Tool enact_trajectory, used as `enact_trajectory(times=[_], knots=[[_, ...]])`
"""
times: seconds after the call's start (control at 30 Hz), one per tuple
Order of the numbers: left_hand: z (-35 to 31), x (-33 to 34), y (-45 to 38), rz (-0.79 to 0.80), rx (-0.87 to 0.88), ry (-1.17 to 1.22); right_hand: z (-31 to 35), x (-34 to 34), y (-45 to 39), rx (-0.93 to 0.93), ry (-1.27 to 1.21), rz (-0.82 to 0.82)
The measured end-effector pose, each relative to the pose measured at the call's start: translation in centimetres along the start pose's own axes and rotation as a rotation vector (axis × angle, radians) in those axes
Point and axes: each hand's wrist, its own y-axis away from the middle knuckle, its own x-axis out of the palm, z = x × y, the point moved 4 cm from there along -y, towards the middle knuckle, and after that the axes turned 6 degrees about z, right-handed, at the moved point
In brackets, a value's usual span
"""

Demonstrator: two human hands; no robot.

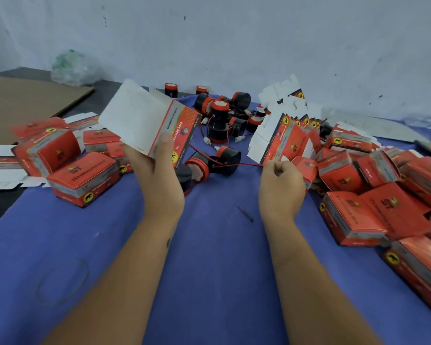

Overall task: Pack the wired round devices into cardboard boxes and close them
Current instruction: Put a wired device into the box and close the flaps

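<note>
red wire (237, 166) pinched in right hand (280, 185), left hand (151, 168) grips flat box (147, 123). risk: device (225, 158) beside box drags, wire snags neighbours, carton buckles.

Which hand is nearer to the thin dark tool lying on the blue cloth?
Right. The right hand is just above and right of the thin dark tool; the left hand, holding a flat box, is farther off to the left.

Box pile (393, 207) is running off the right edge, the left hand (157, 175) is covering part of a device (184, 175), and the box print is blurring out.
</note>
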Motion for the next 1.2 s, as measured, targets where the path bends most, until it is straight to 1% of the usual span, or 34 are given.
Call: enact_trajectory(times=[0.07, 0.1, 0.13, 0.17, 0.23, 0.27, 0.33, 0.4, 0.47, 0.53, 0.6, 0.67, 0.73, 0.8, 0.83, 0.9, 1.0, 1.1, 1.17, 1.2], knots=[[-0.9, 0.4, 0.5, -0.007, 0.059, -0.135, -0.3, -0.2, -0.4, 0.01, 0.034, -0.03], [-1.1, 0.6, 0.8, -0.002, 0.076, -0.162, -0.5, -0.3, -0.6, 0.027, 0.033, -0.049], [-1.4, 0.9, 0.9, 0.022, 0.077, -0.128, -0.7, -0.5, -0.7, 0.045, 0.026, -0.07], [-1.4, 1.2, 1.1, 0.062, 0.045, -0.04, -0.8, -0.7, -0.7, 0.059, 0.017, -0.093], [-0.6, 2.3, 1.7, 0.163, -0.097, 0.141, -1.1, -1.0, -0.8, 0.076, -0.029, -0.135], [-0.2, 3.2, 2.1, 0.222, -0.161, 0.18, -1.1, -1.1, -0.7, 0.076, -0.071, -0.15], [0.4, 4.6, 3.4, 0.343, -0.219, 0.179, -0.9, -1.1, -0.7, 0.045, -0.167, -0.169], [1.1, 5.3, 4.2, 0.4, -0.247, 0.165, -0.2, -1.0, -0.4, -0.044, -0.22, -0.192], [2.1, 5.0, 3.8, 0.385, -0.297, 0.141, 0.4, -1.1, -0.1, -0.12, -0.253, -0.227], [2.8, 4.3, 2.9, 0.343, -0.36, 0.132, 0.4, -1.2, -0.1, -0.131, -0.272, -0.249], [3.6, 3.8, 2.2, 0.321, -0.43, 0.13, 0.4, -1.3, -0.1, -0.143, -0.223, -0.231], [3.8, 3.7, 1.9, 0.344, -0.48, 0.102, 0.5, -0.9, -0.1, -0.195, -0.097, -0.124], [3.9, 3.6, 1.7, 0.356, -0.483, 0.101, 0.3, 0.3, 0.0, -0.198, 0.047, 0.077], [4.1, 3.2, 1.5, 0.321, -0.481, 0.116, 0.0, 1.5, 0.4, -0.171, 0.114, 0.26], [4.2, 2.9, 1.3, 0.301, -0.488, 0.117, 0.0, 1.9, 0.6, -0.174, 0.116, 0.315], [4.5, 2.6, 1.1, 0.269, -0.511, 0.119, 0.4, 2.3, 1.0, -0.208, 0.046, 0.385], [4.4, 2.5, 0.9, 0.251, -0.548, 0.127, 1.3, 2.9, 1.8, -0.274, -0.147, 0.525], [4.1, 2.2, 0.7, 0.215, -0.553, 0.092, 1.8, 3.6, 2.5, -0.311, -0.244, 0.676], [4.2, 1.7, 0.3, 0.14, -0.544, 0.129, 1.7, 3.8, 2.5, -0.309, -0.243, 0.733], [4.2, 1.5, 0.3, 0.116, -0.549, 0.153, 1.6, 3.8, 2.5, -0.301, -0.211, 0.73]])
